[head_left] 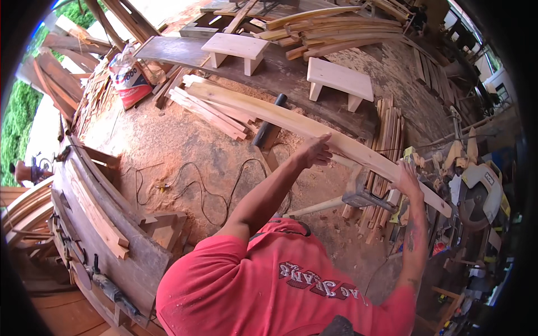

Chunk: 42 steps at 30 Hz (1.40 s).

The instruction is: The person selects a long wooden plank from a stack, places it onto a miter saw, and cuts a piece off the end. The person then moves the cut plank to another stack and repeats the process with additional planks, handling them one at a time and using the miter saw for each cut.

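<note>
A long pale wooden plank (pixel 269 113) slants across the middle, from the far left down to the near right. My left hand (pixel 315 152) is at its near edge around mid-length, fingers apart and partly stretched out. Toward the plank's near right end, my right hand (pixel 407 181) grips it, with fingers lying over the upper face. Below the plank, between my hands, is a grey metal-topped stand (pixel 367 197). A dark cylinder (pixel 270 120) lies under the plank's left half.
Two small wooden stools (pixel 235 46) (pixel 340 80) stand on a dark bench (pixel 174 51) beyond the plank. A miter saw (pixel 483 193) is at right. A power tool (pixel 115 290) lies at lower left. A cord (pixel 204 190) loops over the sawdust-covered floor. Stacked boards (pixel 347 31) lie at back.
</note>
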Available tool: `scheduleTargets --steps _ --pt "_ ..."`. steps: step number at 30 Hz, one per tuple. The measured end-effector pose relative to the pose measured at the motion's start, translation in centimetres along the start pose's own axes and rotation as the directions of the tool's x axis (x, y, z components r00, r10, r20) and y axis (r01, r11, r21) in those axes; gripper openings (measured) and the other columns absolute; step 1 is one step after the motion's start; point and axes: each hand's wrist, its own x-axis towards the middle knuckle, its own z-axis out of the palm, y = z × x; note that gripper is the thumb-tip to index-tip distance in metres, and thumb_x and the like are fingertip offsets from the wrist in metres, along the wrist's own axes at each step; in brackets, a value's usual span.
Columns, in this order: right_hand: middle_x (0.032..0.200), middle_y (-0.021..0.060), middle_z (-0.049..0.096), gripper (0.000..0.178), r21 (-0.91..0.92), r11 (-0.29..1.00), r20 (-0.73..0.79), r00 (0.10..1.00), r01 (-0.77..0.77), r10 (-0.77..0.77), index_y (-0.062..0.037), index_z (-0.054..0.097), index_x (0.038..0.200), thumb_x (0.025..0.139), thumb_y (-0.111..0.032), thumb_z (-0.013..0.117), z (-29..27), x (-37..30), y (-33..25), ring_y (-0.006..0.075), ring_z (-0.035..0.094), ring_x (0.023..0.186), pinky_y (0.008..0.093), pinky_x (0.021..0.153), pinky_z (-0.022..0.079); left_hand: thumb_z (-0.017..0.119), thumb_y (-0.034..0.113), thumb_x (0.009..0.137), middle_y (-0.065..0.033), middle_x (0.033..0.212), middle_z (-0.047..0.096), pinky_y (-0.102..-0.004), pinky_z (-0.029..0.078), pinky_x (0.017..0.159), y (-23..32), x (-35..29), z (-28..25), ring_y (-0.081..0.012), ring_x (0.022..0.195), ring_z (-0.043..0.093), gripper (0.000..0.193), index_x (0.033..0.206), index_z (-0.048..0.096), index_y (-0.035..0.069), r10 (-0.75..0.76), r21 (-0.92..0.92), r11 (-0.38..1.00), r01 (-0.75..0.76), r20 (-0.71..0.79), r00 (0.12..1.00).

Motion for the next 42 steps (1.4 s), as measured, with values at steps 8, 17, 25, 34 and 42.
scheduleTargets --steps 8,17,25,34,42 --pt "0.102 0.0232 0.061 0.047 0.085 0.996 0.073 0.997 -0.04 0.034 0.0033 0.053 0.098 0.062 -0.017 0.076 1.5 0.0 -2.0 0.0389 0.056 0.106 0.0446 0.092 0.045 0.066 0.051 0.087 -0.0141 0.138 0.043 -0.0462 0.035 0.109 -1.5 -0.6 -3.4 -0.0301 0.128 0.044 0.067 0.132 0.046 0.006 0.282 -0.501 0.836 -0.224 0.042 0.959" --pt "0.107 0.0204 0.058 0.065 0.116 0.993 -0.129 0.99 -0.036 0.051 0.0024 0.049 0.117 0.069 -0.034 0.076 -6.7 -15.6 -12.2 0.0354 0.058 0.103 0.0426 0.093 0.046 0.049 0.055 0.094 -0.0088 0.13 0.053 -0.0496 0.044 0.099 -0.2 -7.7 -4.7 -0.0295 0.117 0.053 0.057 0.136 0.044 0.017 0.743 -0.323 0.661 -0.677 0.16 0.65" --pt "0.11 0.0213 0.054 0.085 0.578 0.804 -0.277 0.892 -0.142 0.357 0.0031 0.045 0.122 0.065 -0.05 0.079 4.3 -16.0 -25.7 0.0393 0.056 0.103 0.0463 0.091 0.045 0.046 0.062 0.091 -0.0154 0.124 0.053 -0.0445 0.061 0.076 10.4 -16.2 11.2 -0.0292 0.097 0.064 0.076 0.143 0.032 0.008 0.818 -0.186 0.56 -0.808 -0.033 0.574" --pt "0.142 0.0197 0.038 0.108 0.877 0.4 -0.446 0.758 0.265 0.477 0.0005 0.023 0.144 0.066 -0.034 0.088 -0.7 -11.2 -28.0 0.0307 0.041 0.131 0.041 0.106 0.038 0.075 0.027 0.084 -0.0116 0.095 0.065 -0.0269 0.05 0.07 5.6 -16.5 18.3 -0.0134 0.08 0.06 0.051 0.115 0.051 -0.005 0.486 0.24 0.517 -0.822 0.708 0.512" --pt "0.094 0.0061 0.065 0.041 0.949 0.052 -0.205 0.484 0.311 0.851 0.0014 0.06 0.113 0.091 -0.034 0.066 10.8 -11.0 -32.1 0.0186 0.061 0.085 0.0328 0.075 0.049 0.077 0.05 0.07 -0.0312 0.145 0.03 -0.0496 0.029 0.109 3.3 -15.3 10.8 -0.0447 0.135 0.031 0.117 0.147 0.01 -0.006 0.019 0.455 -0.253 -0.854 0.885 0.465"
